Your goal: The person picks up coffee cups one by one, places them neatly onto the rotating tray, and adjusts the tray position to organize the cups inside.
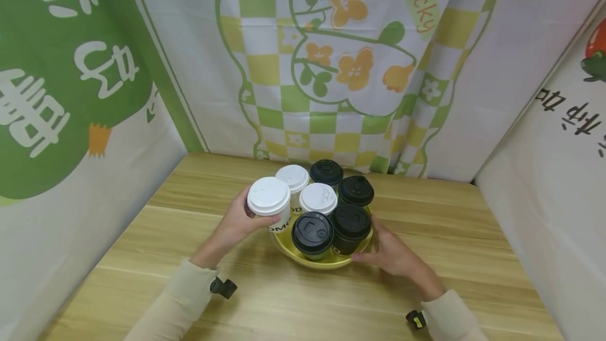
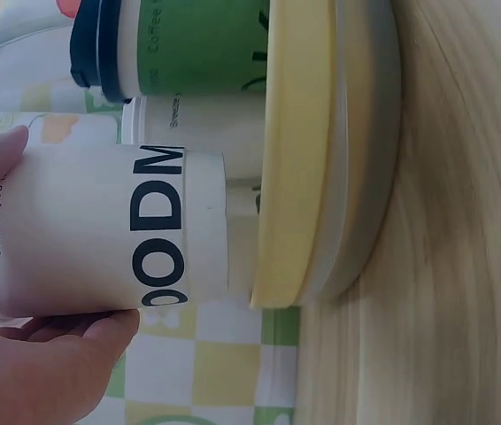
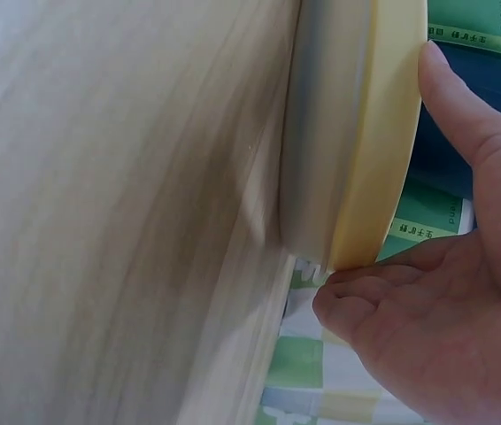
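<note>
My left hand (image 1: 233,228) grips a white paper cup (image 1: 269,196) with a white lid, thumb and fingers around its side. In the left wrist view the base of this cup (image 2: 82,230) is apart from the yellow tray (image 2: 296,168), above its left rim. My right hand (image 1: 393,250) holds the right front rim of that round tray (image 1: 314,264), thumb and fingertips against its edge in the right wrist view. On the tray stand two white-lidded cups (image 1: 318,197) and several black-lidded cups (image 1: 312,231), packed close together.
The tray sits on a wood-grain table (image 1: 227,299) towards its back edge. A green-and-yellow checked cloth (image 1: 331,136) hangs right behind. Printed cloth walls stand at the left (image 1: 109,183) and right (image 1: 544,199).
</note>
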`<state>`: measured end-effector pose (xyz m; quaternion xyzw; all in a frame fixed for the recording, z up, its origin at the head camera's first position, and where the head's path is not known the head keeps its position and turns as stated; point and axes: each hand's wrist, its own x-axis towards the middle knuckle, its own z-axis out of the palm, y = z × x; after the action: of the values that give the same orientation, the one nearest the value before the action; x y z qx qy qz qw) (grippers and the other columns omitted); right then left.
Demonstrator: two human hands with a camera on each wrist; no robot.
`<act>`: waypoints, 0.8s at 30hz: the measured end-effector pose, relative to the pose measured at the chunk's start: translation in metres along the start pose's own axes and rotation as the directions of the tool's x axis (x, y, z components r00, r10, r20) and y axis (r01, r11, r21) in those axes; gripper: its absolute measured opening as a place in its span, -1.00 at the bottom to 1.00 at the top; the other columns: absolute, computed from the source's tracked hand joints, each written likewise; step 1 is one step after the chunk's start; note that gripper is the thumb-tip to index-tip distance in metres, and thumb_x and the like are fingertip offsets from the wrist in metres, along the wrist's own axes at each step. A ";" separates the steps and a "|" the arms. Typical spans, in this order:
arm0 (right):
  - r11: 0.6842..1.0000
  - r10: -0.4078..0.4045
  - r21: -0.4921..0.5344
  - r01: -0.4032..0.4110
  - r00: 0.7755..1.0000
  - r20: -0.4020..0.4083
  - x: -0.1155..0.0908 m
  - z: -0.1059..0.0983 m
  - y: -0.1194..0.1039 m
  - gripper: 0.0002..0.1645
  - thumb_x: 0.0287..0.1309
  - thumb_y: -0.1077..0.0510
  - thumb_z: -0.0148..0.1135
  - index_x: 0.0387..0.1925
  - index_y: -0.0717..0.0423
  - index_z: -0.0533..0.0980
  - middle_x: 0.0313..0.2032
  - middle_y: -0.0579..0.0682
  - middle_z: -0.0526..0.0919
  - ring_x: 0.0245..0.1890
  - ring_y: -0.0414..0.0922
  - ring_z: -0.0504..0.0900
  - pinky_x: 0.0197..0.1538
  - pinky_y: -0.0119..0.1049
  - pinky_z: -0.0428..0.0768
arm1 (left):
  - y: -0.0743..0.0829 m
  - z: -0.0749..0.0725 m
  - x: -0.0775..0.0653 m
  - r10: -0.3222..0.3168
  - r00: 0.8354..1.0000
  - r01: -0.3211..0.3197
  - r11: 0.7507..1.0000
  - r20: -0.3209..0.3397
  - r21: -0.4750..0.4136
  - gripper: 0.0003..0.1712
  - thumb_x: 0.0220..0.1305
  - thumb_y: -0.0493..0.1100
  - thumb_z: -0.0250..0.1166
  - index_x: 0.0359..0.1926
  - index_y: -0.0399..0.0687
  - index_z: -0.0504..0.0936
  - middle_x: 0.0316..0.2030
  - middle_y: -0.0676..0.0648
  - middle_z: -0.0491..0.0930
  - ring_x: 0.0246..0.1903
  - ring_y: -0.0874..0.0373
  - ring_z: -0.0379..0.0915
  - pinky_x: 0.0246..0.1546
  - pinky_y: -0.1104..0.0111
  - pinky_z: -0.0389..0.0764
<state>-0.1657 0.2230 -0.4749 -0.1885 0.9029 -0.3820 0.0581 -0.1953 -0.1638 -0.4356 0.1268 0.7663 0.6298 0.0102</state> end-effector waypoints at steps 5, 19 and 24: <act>0.999 0.034 0.000 -0.034 0.999 -0.009 -0.002 0.004 -0.001 0.52 0.09 -0.25 0.60 0.69 0.27 -0.18 0.65 0.34 0.02 0.63 0.32 0.08 0.62 0.32 0.10 | -0.003 0.007 0.000 0.009 1.000 -0.009 0.999 0.015 -0.050 0.03 0.10 -0.34 0.60 0.54 -0.19 0.27 0.42 -0.26 0.43 0.42 -0.13 0.37 0.38 0.42 0.50; 0.999 0.039 0.009 -0.039 0.999 -0.020 -0.004 0.004 -0.003 0.55 0.07 -0.25 0.61 0.72 0.15 -0.22 0.65 0.36 -0.01 0.64 0.34 0.05 0.62 0.37 0.07 | -0.010 0.015 0.003 -0.010 1.000 0.010 0.998 -0.008 -0.059 0.04 0.09 -0.35 0.60 0.54 -0.21 0.25 0.40 -0.27 0.44 0.39 -0.12 0.40 0.31 0.52 0.50; 1.000 0.015 0.011 -0.015 0.999 -0.032 -0.005 0.005 -0.003 0.52 0.08 -0.23 0.61 0.72 0.11 -0.21 0.65 0.36 0.02 0.63 0.35 0.08 0.60 0.39 0.09 | -0.009 0.016 0.003 -0.015 1.000 0.015 0.997 0.002 -0.076 0.05 0.11 -0.35 0.59 0.55 -0.21 0.23 0.41 -0.27 0.42 0.40 -0.10 0.38 0.30 0.55 0.51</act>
<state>-0.1592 0.2195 -0.4759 -0.1754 0.9029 -0.3894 0.0476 -0.1969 -0.1488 -0.4471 0.1208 0.7425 0.6585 0.0202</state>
